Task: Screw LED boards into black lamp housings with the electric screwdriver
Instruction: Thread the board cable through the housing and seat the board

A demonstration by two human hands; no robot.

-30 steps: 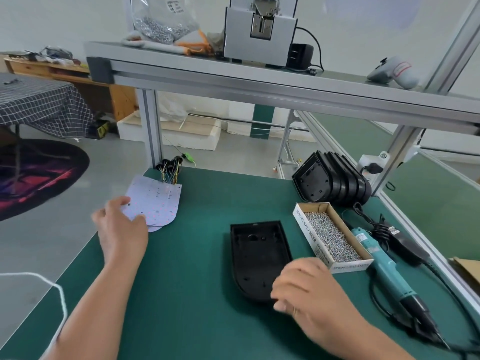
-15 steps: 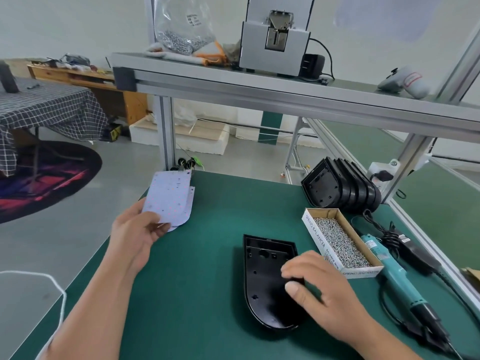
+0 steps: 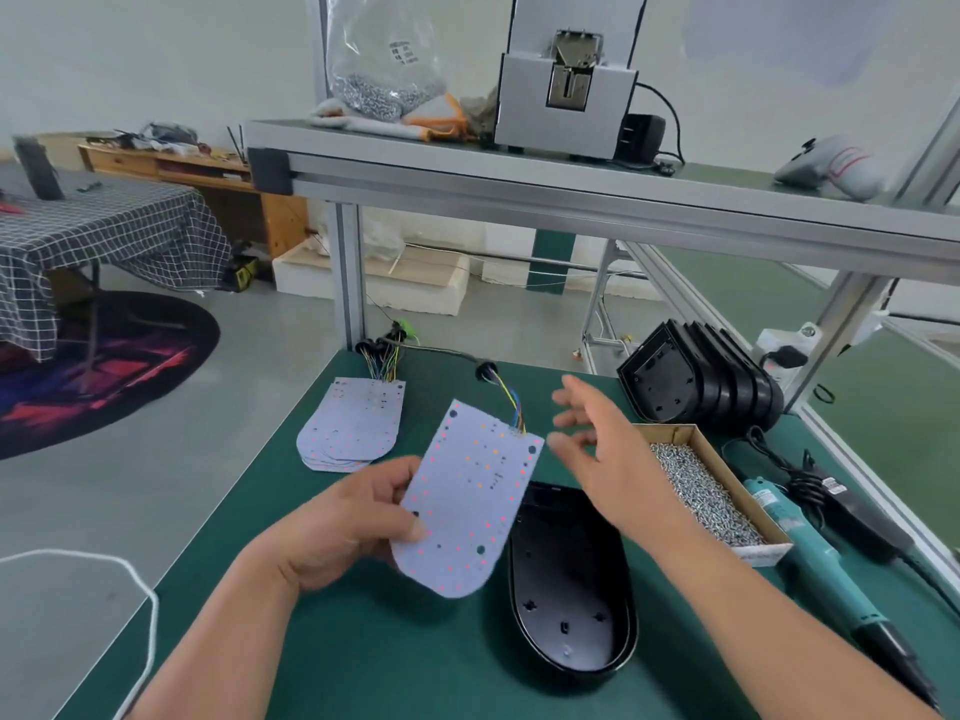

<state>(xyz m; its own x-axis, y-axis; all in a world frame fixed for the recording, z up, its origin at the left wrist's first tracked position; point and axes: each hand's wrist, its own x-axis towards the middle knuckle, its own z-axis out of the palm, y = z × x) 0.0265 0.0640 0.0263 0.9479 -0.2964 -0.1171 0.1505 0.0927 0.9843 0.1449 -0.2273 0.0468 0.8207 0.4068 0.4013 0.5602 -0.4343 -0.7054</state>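
With the left hand (image 3: 348, 527) pinching the LED board (image 3: 470, 498) mid-frame and the right hand (image 3: 605, 454) open, its trailing wires (image 3: 511, 407) might snag before reaching the housing (image 3: 569, 595).

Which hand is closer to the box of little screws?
Right. The right hand hovers open just left of the screw box. The left hand is farther left, holding an LED board.
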